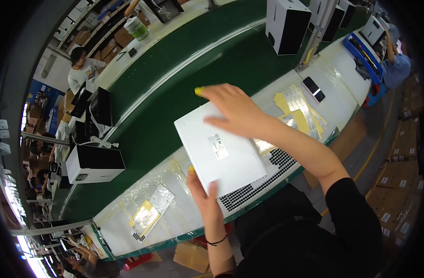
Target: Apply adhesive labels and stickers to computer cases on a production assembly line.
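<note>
A white box-shaped unit with a small printed label is held up over the near side of the bench. My left hand grips its lower left edge, thumb on the face and fingers behind. Over the upper right part of the unit reaches my right hand, thumb apart and fingers stretched out, slightly blurred; whether it touches the face I cannot tell. Yellow covers show on a fingertip of each hand. Below the unit lies a sheet of small black round pads, partly hidden by it.
Yellow-backed sticker sheets and a phone lie to the right; another sticker sheet lies left. Beyond runs a green conveyor belt carrying white-and-black units. A metal post stands at the right. Co-workers are across and at the right.
</note>
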Demonstrator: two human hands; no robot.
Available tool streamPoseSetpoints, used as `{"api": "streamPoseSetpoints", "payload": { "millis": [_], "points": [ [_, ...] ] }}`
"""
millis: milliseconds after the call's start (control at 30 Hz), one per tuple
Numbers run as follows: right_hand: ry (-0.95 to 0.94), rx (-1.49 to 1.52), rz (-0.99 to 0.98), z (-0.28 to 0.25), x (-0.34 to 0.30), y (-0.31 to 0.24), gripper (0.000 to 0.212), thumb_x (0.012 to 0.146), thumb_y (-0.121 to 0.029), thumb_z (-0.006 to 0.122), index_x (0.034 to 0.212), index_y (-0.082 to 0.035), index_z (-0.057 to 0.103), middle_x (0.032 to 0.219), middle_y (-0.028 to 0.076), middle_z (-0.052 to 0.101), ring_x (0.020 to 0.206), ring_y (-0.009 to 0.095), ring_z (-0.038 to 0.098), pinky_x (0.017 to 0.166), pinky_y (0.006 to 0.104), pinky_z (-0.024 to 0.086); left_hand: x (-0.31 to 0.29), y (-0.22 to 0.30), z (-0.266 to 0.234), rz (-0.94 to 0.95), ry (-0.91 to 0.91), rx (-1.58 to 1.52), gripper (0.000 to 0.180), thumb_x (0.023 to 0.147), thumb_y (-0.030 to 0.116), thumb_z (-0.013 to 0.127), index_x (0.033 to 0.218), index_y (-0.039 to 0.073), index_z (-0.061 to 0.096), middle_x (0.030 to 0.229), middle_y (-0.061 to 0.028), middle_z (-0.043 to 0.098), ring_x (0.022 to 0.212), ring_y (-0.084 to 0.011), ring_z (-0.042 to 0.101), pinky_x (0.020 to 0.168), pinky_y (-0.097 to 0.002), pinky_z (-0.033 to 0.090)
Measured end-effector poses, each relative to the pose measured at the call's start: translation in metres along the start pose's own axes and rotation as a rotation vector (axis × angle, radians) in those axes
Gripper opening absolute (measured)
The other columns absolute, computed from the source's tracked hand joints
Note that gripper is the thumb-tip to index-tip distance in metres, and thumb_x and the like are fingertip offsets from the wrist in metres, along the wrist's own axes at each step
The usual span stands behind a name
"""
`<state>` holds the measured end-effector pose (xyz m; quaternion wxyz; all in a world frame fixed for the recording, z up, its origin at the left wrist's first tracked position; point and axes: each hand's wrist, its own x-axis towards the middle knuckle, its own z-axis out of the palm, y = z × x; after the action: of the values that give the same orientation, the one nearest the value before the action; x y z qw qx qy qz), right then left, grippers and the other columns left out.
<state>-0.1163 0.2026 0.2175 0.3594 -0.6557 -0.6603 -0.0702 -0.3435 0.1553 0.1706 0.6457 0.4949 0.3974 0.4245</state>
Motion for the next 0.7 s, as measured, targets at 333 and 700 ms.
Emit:
{"api": "streamPoseSetpoints", "payload": {
  "millis": [333, 700],
  "points": [
    [-0.02, 0.318, 0.825, 0.051, -0.239, 0.116, 0.013, 0.089, -0.006, 0.059, 0.1, 0.0, 0.058, 0.087, 0.015, 0.066, 0.077, 0.025, 0.065, 0.069, 0.0327, 0.05, -0.04, -0.207, -0.115, -0.052, 0.12, 0.82, 0.036, 0.082, 0.007, 0.061, 0.115, -0.005, 0.052, 0.1, -0.0267, 0.062, 0.091, -0.0435, 0.06, 0.082, -0.0444, 0.048],
    [-0.089, -0.068, 0.794, 0.043, -0.347, 0.089, 0.026, 0.079, 0.004, 0.058, 0.103, -0.004, 0.056, 0.083, 0.017, 0.06, 0.081, 0.038, 0.057, 0.069, 0.0459, 0.047, -0.08, -0.235, -0.099, 0.222, -0.159, 1.226, 0.058, 0.079, -0.005, 0.053, 0.135, -0.006, 0.037, 0.124, -0.0253, 0.052, 0.117, -0.0398, 0.047, 0.1, -0.0459, 0.038]
  ]
}}
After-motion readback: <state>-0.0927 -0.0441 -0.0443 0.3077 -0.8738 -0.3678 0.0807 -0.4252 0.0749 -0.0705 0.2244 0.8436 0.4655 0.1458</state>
